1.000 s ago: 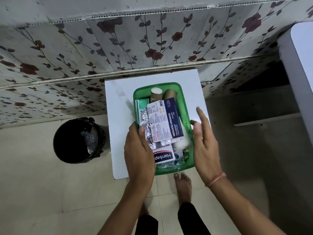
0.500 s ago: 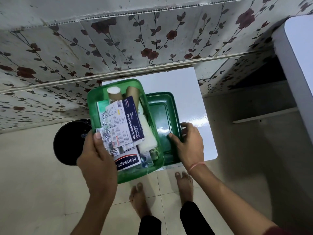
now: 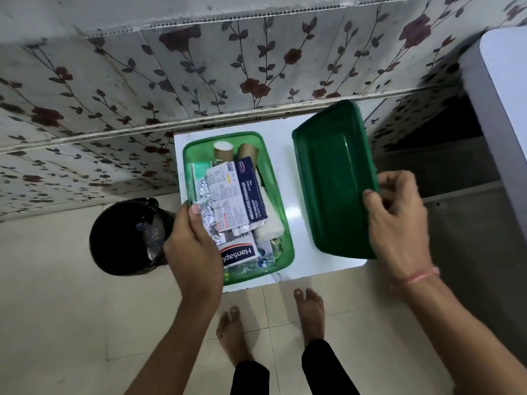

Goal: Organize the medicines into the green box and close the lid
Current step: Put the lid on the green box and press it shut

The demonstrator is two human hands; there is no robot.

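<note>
The green box (image 3: 281, 212) sits on the left half of a small white table (image 3: 288, 129). It is full of medicines: a blue and white dressing pack (image 3: 242, 192), foil blister strips (image 3: 206, 206), a Hansaplast box (image 3: 238, 253), two brown bottles (image 3: 224, 151) at the far end. My left hand (image 3: 194, 246) grips the box's near left rim, thumb over the foil. The dark green lid (image 3: 332, 178) is lifted and tilted above the table's right half. My right hand (image 3: 395, 220) is shut on its right edge.
A black lined waste bin (image 3: 128, 238) stands on the tiled floor just left of the table. A floral-panelled wall runs behind. A white cabinet or appliance (image 3: 502, 109) stands at the right. My bare feet (image 3: 309, 315) are below the table's front edge.
The box went from held out to the left over the bin back down onto the table's left half. My right hand picked up the lid, which lay flat on the table, and tilted it up.
</note>
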